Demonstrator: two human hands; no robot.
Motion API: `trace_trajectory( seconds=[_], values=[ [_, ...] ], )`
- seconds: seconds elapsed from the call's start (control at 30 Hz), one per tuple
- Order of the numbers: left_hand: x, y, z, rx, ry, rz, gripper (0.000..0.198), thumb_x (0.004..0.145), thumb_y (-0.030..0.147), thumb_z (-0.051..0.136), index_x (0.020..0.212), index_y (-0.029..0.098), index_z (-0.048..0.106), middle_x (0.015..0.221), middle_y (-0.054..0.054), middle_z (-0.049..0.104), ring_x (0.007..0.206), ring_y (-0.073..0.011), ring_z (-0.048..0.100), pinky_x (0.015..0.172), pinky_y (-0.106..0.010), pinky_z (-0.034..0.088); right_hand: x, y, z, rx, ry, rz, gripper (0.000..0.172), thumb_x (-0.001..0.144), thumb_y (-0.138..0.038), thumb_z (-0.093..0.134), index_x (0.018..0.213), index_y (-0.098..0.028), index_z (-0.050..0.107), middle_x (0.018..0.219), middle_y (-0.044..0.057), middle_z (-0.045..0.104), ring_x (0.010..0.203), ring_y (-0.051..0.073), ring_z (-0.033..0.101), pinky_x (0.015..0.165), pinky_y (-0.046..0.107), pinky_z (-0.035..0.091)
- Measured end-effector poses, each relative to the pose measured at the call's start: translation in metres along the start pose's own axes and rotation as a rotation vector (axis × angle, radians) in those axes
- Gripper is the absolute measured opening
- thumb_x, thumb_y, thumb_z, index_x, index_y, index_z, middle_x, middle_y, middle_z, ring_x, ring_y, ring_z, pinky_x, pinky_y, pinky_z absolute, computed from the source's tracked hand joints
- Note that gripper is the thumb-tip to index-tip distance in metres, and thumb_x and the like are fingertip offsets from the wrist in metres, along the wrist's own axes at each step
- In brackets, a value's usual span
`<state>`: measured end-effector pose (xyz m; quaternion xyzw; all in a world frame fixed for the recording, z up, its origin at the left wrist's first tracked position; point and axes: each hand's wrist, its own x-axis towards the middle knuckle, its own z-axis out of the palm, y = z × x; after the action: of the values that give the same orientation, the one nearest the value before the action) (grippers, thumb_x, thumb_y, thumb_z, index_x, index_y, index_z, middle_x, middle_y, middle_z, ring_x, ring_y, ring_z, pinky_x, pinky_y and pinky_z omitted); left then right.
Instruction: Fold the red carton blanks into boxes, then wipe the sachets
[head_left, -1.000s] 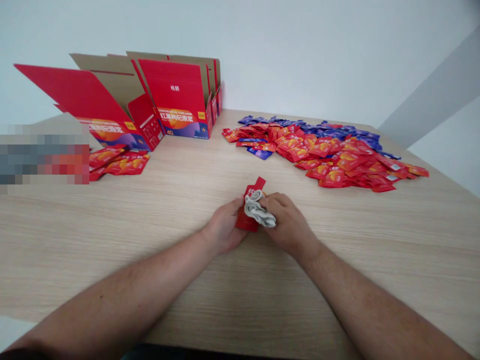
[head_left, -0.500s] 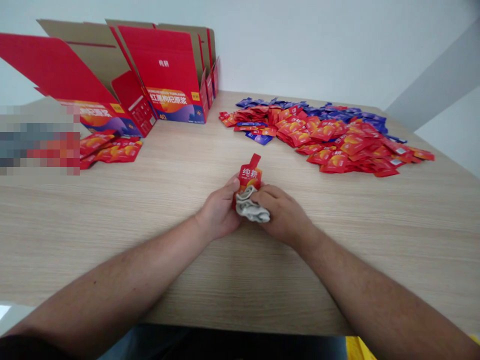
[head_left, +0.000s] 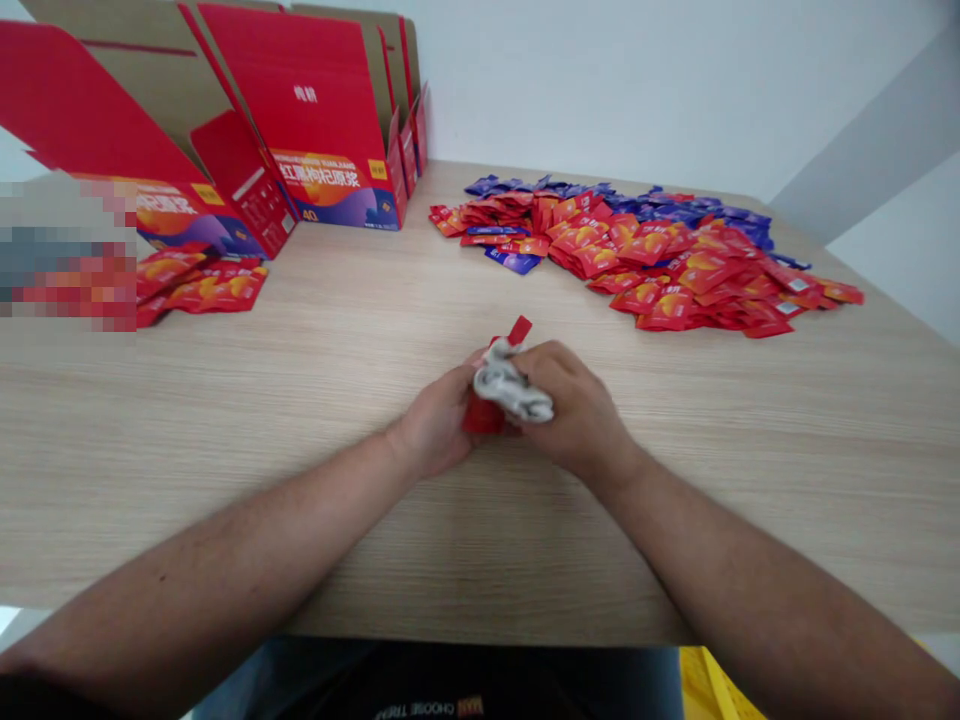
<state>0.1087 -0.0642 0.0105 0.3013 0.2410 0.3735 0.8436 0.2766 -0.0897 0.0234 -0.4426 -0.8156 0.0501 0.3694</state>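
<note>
Near the middle of the table, my left hand is closed on a red pouch with a narrow neck pointing away from me. In my right hand is a folded, crumpled whitish cloth, pressed against the front of the pouch. Most of the pouch's printed face is hidden by the cloth and my fingers.
Red and orange pouches lie heaped at the back right, with blue-purple pouches behind them. Open red cartons stand at the back left, with more red pouches before them. A yellow basket shows below the table edge.
My right hand has slid the cloth up along the pouch, covering its printed face and baring its lower end. The view has tilted slightly, so the cartons and heaps sit higher and further left.
</note>
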Motion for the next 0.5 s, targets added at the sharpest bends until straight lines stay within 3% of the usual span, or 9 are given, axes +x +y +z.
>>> trace_trajectory(
  seconds=[0.07, 0.2, 0.33, 0.5],
  values=[
    [-0.001, -0.003, -0.001, 0.045, -0.041, -0.031, 0.029, 0.099, 0.036, 0.049, 0.122, 0.022, 0.061, 0.097, -0.006, 0.07, 0.078, -0.021, 0.069, 0.07, -0.033, 0.057, 0.001, 0.003, -0.002, -0.026, 0.146, 0.059, 0.009, 0.094, -0.024, 0.064, 0.104, -0.023, 0.066, 0.097, 0.006, 0.07, 0.094, 0.023, 0.063, 0.081, 0.035, 0.054],
    [-0.004, -0.003, -0.006, 0.105, -0.075, -0.046, 0.028, 0.099, 0.04, 0.052, 0.107, 0.017, 0.065, 0.093, -0.009, 0.07, 0.078, -0.0226, 0.068, 0.067, -0.034, 0.057, 0.001, 0.008, -0.005, -0.006, 0.099, -0.056, 0.013, 0.093, -0.025, 0.067, 0.106, -0.024, 0.066, 0.1, 0.006, 0.07, 0.093, 0.023, 0.064, 0.08, 0.036, 0.054],
    [-0.006, 0.002, -0.009, 0.102, -0.145, -0.101, 0.034, 0.099, 0.038, 0.052, 0.128, 0.022, 0.06, 0.109, -0.01, 0.072, 0.085, -0.025, 0.071, 0.067, -0.035, 0.058, 0.002, 0.012, -0.007, -0.097, 0.236, 0.048, 0.009, 0.093, -0.027, 0.067, 0.102, -0.025, 0.065, 0.092, 0.005, 0.068, 0.09, 0.024, 0.064, 0.078, 0.037, 0.054],
    [-0.006, 0.003, -0.01, 0.103, -0.123, -0.093, 0.027, 0.096, 0.038, 0.059, 0.113, 0.018, 0.065, 0.099, -0.009, 0.072, 0.081, -0.0223, 0.069, 0.064, -0.032, 0.059, 0.001, 0.014, -0.004, -0.036, 0.119, -0.053, 0.016, 0.091, -0.021, 0.066, 0.107, -0.023, 0.065, 0.103, 0.008, 0.07, 0.099, 0.025, 0.065, 0.086, 0.038, 0.055]
  ],
)
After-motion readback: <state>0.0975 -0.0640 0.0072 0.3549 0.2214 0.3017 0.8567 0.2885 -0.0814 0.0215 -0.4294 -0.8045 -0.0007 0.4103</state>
